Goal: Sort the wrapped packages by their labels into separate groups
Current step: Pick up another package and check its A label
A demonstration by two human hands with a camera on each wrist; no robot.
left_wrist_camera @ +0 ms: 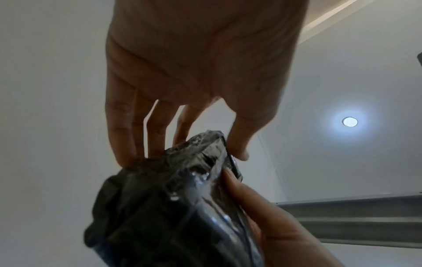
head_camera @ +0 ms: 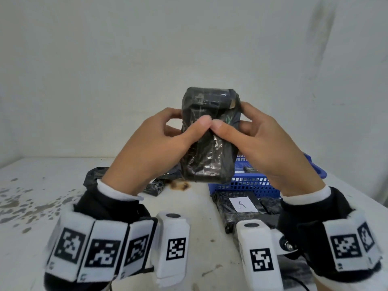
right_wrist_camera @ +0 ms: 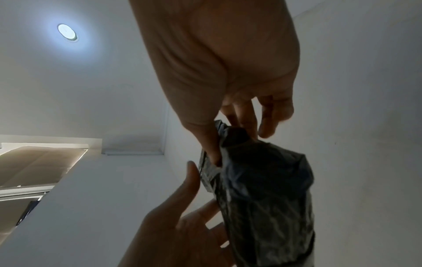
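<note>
Both hands [head_camera: 159, 141] [head_camera: 270, 143] hold a black package [head_camera: 207, 162], hiding the blue basket [head_camera: 247, 183].

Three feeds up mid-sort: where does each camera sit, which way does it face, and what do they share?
Head: on the head, facing forward and down; both hands hold the black package above the table, blue basket behind.
Left wrist: looks up along the left hand toward the ceiling light.
Right wrist: looks up along the right hand.
Shared: package, both hands.

Glossy black package [head_camera: 207, 139] — blue basket [head_camera: 249, 183] — white label [head_camera: 243, 204].
</note>
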